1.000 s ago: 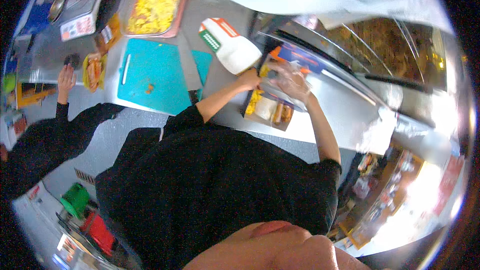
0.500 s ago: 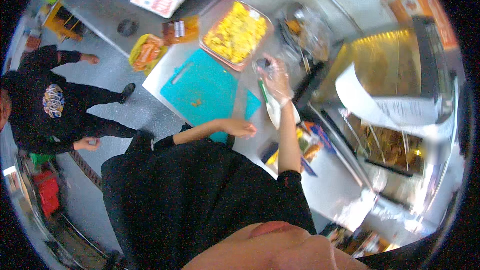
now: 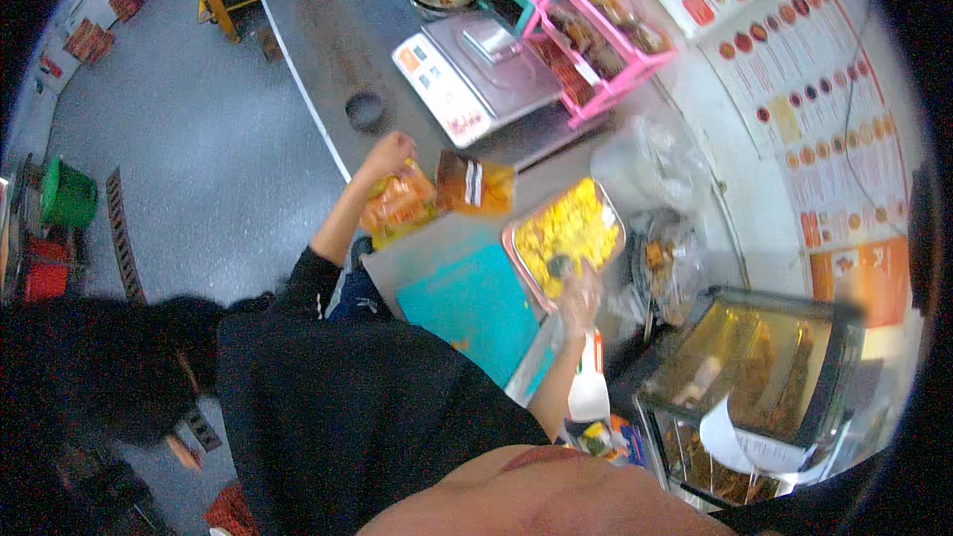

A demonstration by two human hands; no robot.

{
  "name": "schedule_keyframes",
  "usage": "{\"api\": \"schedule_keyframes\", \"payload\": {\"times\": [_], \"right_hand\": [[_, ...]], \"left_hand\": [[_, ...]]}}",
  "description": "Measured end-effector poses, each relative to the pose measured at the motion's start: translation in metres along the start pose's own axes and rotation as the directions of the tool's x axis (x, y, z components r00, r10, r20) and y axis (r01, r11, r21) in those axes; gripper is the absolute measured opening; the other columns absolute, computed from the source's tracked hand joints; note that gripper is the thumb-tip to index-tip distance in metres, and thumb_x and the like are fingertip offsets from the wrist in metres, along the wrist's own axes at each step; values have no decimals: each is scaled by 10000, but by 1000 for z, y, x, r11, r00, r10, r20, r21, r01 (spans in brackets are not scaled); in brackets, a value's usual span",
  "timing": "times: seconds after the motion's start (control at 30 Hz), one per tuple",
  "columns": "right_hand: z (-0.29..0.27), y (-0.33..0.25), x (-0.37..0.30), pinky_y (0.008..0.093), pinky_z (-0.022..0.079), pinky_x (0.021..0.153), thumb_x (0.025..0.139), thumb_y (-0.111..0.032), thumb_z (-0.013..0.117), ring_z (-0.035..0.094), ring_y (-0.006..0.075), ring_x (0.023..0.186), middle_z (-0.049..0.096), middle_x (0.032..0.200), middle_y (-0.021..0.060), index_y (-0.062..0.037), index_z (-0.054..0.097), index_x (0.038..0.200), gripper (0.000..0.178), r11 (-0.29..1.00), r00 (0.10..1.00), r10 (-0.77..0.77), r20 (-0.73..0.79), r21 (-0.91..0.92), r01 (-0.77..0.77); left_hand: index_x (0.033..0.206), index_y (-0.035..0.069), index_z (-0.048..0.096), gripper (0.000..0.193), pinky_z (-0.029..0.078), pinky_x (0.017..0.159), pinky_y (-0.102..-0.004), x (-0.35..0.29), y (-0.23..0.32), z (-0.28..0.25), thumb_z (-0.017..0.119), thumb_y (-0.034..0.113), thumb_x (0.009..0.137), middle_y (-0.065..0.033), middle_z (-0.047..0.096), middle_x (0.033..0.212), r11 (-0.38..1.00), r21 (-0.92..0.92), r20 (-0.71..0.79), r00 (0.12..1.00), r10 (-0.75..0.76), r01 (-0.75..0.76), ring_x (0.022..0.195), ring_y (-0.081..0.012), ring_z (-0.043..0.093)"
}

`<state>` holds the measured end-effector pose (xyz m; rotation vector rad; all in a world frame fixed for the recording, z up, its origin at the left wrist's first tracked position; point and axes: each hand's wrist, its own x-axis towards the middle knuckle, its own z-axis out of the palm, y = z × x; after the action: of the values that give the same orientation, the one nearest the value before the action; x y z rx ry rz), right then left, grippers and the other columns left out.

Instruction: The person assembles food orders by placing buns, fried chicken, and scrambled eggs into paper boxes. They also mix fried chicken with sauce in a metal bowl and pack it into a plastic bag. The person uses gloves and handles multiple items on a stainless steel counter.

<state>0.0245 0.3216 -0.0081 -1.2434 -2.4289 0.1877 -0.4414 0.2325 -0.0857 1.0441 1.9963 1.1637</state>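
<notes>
My left hand (image 3: pixel 392 153) is curled closed at the far edge of an orange-and-yellow plastic bag (image 3: pixel 399 201); what its fingers hold, if anything, is hidden. On my right hand (image 3: pixel 579 303) is a clear plastic glove. Its fingers close round a small dark round-topped thing (image 3: pixel 561 266), too blurred to name, over the near side of a tray (image 3: pixel 528 283) heaped with yellow food pieces (image 3: pixel 566 233). A turquoise cutting board (image 3: pixel 472 308) lies left of the tray. Beside the first bag is a brown-and-orange packet (image 3: pixel 475 185).
Beyond the packets are a dark round dish (image 3: pixel 365 111), a scale (image 3: pixel 481 79) and a pink basket (image 3: pixel 623 74). Right of the tray sits a bowl with clear plastic (image 3: pixel 667 263). A glass-sided case (image 3: pixel 745 367) and a white bottle (image 3: pixel 590 392) stand nearby. Another person (image 3: pixel 109 357) is at lower left.
My left hand has gone from beside the cutting board to the orange-and-yellow bag. My right hand has moved over the tray with the dark thing. The view has swung leftward.
</notes>
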Motion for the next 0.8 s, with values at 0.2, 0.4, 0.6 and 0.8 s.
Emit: {"api": "schedule_keyframes", "payload": {"times": [0.2,0.4,0.6,0.8], "right_hand": [[1,-78,21,435,412,904,870,-230,543,557,347,1019,612,1090,178,10,642,982,283,886,891,442,-101,-103,-451],[35,-167,111,376,475,789,812,-156,586,624,304,852,657,915,200,60,629,991,284,864,862,504,-51,35,-503],[80,-202,231,377,438,885,850,-166,543,571,310,1011,620,1046,179,6,591,1104,311,962,957,269,113,25,-273],[128,-242,367,405,413,923,886,-269,520,548,345,1039,599,1075,182,-28,589,1117,341,983,986,93,138,143,-113]], "left_hand": [[1067,-56,523,407,504,779,-393,277,-2,-123,481,282,846,-218,651,925,992,119,-360,933,17,28,710,-329,665],[1072,-49,547,412,502,778,-408,459,-5,-175,480,275,828,-200,674,869,945,-90,-262,908,-327,314,820,-309,672],[980,-109,549,395,541,708,-406,503,-10,-185,526,254,825,-215,663,821,924,374,-314,949,40,85,686,-294,680],[865,-189,508,314,586,528,-322,493,37,-216,564,120,838,-235,624,740,855,-510,-367,923,-119,-92,668,-267,672]]}}
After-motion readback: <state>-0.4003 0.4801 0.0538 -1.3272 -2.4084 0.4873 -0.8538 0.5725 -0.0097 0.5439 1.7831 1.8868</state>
